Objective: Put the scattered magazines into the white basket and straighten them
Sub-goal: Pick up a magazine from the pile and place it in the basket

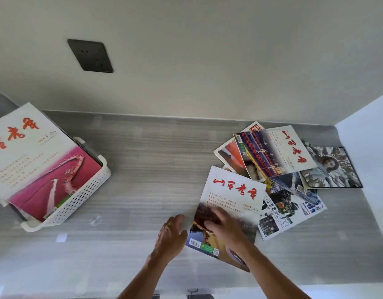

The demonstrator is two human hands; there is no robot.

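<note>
A pale wall [208, 50] fills the upper half of the frame, with one dark socket plate [89, 56] at upper left. Below it a grey wood-grain counter [143, 169] runs across the middle, closed at the right by a white side panel [376, 169] and ending at its near edge along the bottom of the frame.

The white basket [78, 199] sits at the left edge of the frame, tilted in the picture, its perforated wall facing the centre. Inside it stands a large magazine with a pink cover [35, 165], rising well above the rim; darker edges of at least one more show behind it, though how many cannot be told.

At centre right lies the scattered pile [290, 169], overlapping one another: about six covers can be counted, among them a black-bordered one [335, 169] farthest right near the side panel and a basketball one [287, 210] at the pile's lower side. Its nearest member, a white magazine with red script [231, 203], lies lowest and leftmost, flat on the counter.

The right hand [225, 225] rests palm down on that cover, fingers spread and flat, grasping nothing. The left hand [171, 234] is just beside the magazine's left edge, fingers loosely curled and open, holding nothing.

Between basket and pile stretches a broad bare band of counter.
</note>
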